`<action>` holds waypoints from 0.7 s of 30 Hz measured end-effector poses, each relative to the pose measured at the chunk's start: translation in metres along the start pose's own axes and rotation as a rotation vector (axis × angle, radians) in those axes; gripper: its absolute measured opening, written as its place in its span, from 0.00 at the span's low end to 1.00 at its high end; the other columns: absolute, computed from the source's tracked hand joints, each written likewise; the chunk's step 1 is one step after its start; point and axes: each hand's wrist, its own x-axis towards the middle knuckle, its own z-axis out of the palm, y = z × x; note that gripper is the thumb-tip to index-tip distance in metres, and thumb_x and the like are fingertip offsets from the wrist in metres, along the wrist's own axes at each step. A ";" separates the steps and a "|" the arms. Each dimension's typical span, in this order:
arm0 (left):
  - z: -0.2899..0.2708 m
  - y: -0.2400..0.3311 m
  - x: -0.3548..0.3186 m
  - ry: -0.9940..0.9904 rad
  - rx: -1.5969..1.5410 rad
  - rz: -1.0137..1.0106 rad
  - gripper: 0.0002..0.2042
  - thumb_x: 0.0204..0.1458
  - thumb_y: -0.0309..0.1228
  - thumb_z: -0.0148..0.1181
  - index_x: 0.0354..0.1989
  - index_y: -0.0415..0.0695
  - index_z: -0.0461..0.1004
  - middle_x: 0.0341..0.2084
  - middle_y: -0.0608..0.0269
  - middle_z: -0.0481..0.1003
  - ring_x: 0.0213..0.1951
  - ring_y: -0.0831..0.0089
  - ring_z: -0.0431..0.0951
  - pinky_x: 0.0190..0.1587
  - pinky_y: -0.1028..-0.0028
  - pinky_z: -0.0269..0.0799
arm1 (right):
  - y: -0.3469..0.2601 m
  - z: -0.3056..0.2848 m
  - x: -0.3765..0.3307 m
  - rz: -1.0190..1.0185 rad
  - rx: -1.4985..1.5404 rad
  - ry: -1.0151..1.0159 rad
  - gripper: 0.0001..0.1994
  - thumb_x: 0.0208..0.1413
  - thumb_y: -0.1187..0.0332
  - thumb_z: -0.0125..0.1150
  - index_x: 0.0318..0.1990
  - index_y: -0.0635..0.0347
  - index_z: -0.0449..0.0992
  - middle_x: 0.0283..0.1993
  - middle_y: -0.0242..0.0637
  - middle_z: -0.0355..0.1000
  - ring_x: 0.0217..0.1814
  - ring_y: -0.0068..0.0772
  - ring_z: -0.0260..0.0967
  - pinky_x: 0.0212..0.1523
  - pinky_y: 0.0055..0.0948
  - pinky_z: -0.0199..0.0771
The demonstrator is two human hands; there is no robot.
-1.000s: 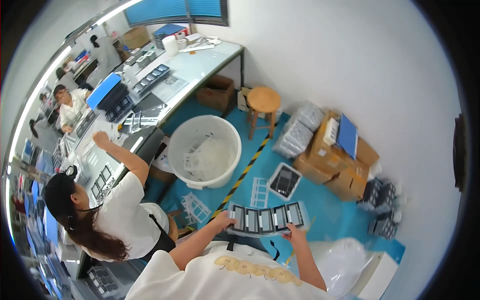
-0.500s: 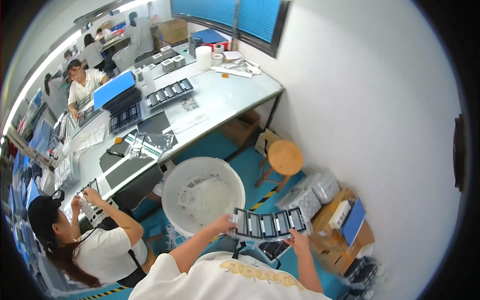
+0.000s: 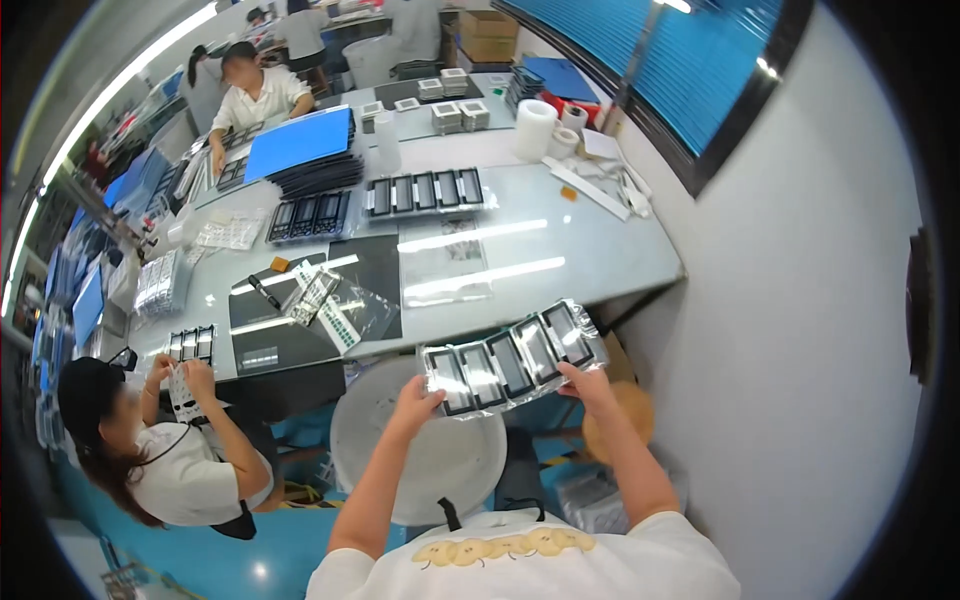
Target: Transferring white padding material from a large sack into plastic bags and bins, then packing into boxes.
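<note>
Both hands, left hand [image 3: 415, 398] and right hand [image 3: 588, 380], grip a wrapped tray [image 3: 512, 358] of dark panels. It hangs above the white tub [image 3: 420, 450], not yet set on the table [image 3: 560, 250].

Both forearms are raised from 6 o'clock, left hand [image 3: 418, 398] at 7 and right hand [image 3: 587, 383] at 5, fingers curled shut in a grip.

Glossy, crinkled clear plastic film around the tray of dark panels [image 3: 512, 362] at centre frame, with bright glare on the smooth black faces. Smooth, semi-gloss grey on the worktable [image 3: 560, 255] above, streaked with lamp reflections; matt black on the mat [image 3: 300, 320] left of centre, shiny clear plastic on the bags [image 3: 345, 310] over it. Matt white plastic for the round tub [image 3: 440, 460] below, plain brown cardboard for the boxes [image 3: 488, 35] at the top.
</note>
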 end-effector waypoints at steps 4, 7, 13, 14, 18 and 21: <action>0.007 0.014 0.078 0.198 0.112 0.041 0.19 0.43 0.31 0.64 0.43 0.36 0.69 0.28 0.60 0.73 0.31 0.76 0.73 0.28 0.75 0.69 | -0.039 0.010 0.109 -0.015 -0.060 -0.144 0.17 0.46 0.70 0.65 0.43 0.60 0.68 0.34 0.33 0.69 0.29 0.27 0.69 0.26 0.28 0.76; -0.023 0.066 0.143 0.319 0.331 0.194 0.17 0.39 0.29 0.65 0.39 0.37 0.72 0.24 0.61 0.74 0.27 0.76 0.73 0.29 0.74 0.69 | -0.065 0.044 0.194 0.001 -0.053 -0.204 0.13 0.46 0.67 0.66 0.37 0.61 0.70 0.29 0.34 0.68 0.27 0.26 0.69 0.27 0.28 0.76; -0.086 0.184 0.287 0.729 0.378 0.410 0.13 0.40 0.30 0.62 0.35 0.37 0.75 0.24 0.58 0.76 0.25 0.73 0.74 0.30 0.74 0.69 | -0.118 0.153 0.344 -0.121 0.187 -0.360 0.13 0.48 0.65 0.65 0.37 0.61 0.71 0.29 0.33 0.70 0.27 0.25 0.70 0.27 0.22 0.76; -0.093 0.197 0.294 0.852 0.393 0.355 0.13 0.42 0.32 0.61 0.34 0.37 0.74 0.24 0.55 0.76 0.26 0.69 0.75 0.30 0.72 0.70 | -0.131 0.171 0.350 -0.118 0.221 -0.382 0.14 0.48 0.64 0.65 0.37 0.62 0.71 0.30 0.34 0.71 0.27 0.26 0.71 0.26 0.21 0.76; -0.067 0.184 0.297 1.159 0.686 0.270 0.12 0.47 0.35 0.56 0.31 0.38 0.71 0.24 0.51 0.74 0.29 0.58 0.75 0.32 0.67 0.70 | -0.124 0.180 0.370 0.015 0.012 -0.472 0.09 0.51 0.66 0.59 0.31 0.63 0.73 0.28 0.36 0.72 0.25 0.25 0.70 0.23 0.22 0.72; -0.031 0.087 0.251 0.712 0.492 0.375 0.09 0.51 0.33 0.53 0.29 0.39 0.71 0.22 0.53 0.73 0.27 0.63 0.74 0.31 0.67 0.68 | -0.055 0.154 0.334 0.135 -0.183 -0.624 0.06 0.51 0.69 0.56 0.28 0.63 0.74 0.23 0.36 0.71 0.21 0.24 0.67 0.21 0.23 0.69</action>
